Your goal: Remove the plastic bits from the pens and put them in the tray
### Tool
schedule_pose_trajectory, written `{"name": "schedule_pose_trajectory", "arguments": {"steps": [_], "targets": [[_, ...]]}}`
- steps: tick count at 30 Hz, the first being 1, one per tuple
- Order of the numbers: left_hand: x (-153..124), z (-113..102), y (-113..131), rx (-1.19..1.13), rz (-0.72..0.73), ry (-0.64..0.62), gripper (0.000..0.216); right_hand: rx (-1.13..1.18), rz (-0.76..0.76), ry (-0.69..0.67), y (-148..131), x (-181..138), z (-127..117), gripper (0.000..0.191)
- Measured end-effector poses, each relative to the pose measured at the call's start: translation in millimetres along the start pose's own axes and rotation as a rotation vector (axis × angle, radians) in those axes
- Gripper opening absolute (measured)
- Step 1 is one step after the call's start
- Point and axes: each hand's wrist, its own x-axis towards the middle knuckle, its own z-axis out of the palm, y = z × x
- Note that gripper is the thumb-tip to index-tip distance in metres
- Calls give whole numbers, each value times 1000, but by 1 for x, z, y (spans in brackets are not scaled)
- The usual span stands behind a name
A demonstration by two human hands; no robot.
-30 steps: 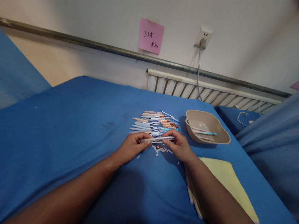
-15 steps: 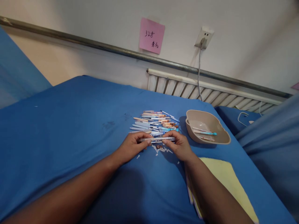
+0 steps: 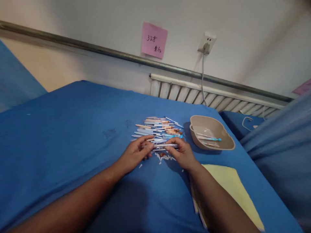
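Note:
Between my two hands lies a slim pale pen (image 3: 159, 146), held level. My left hand (image 3: 137, 149) pinches its left end with thumb and fingers, and my right hand (image 3: 181, 152) grips its right end the same way. Just beyond them spreads a pile of pen parts (image 3: 155, 124), with pale blue, peach and white barrels and some orange and turquoise pieces. Small white bits (image 3: 166, 157) are scattered on the cloth on the near side of the pen, with a brown piece (image 3: 162, 155) among them. My fingers hide the pen's ends.
A beige basin (image 3: 212, 124) to the right holds several pens (image 3: 209, 137). A yellow pad (image 3: 225, 181) lies under and beside my right forearm. Blue cloth (image 3: 73, 136) covers the table. A radiator (image 3: 179, 92), a rail and a plugged-in cable are at the wall.
The view has shifted slightly, so everything sits a little further left. Both hands keep their grip on the pen; the pile and basin look the same.

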Motion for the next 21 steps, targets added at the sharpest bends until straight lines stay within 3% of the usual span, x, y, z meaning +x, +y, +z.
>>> {"name": "schedule_pose_trajectory", "arguments": {"steps": [4, 8, 11, 15, 18, 21], "targets": [[4, -3, 1, 55, -87, -4, 40, -16, -20, 39, -2, 3, 2, 15], [7, -5, 2, 9, -70, 65, 32, -11, -29, 29, -2, 6, 3, 14], [7, -4, 4, -73, -73, 93, 47, 7, -24, 50, -1, 8, 3, 13], [7, -6, 1, -80, -148, -7, 40, 2, -23, 41, 0, 9, 5, 14], [9, -8, -2, -77, -111, 2, 30, 0, -16, 26, 1, 9, 5, 14], [9, -8, -2, -158, -88, 38, 47, -2, -7, 27, 0, 8, 4, 14]]}}
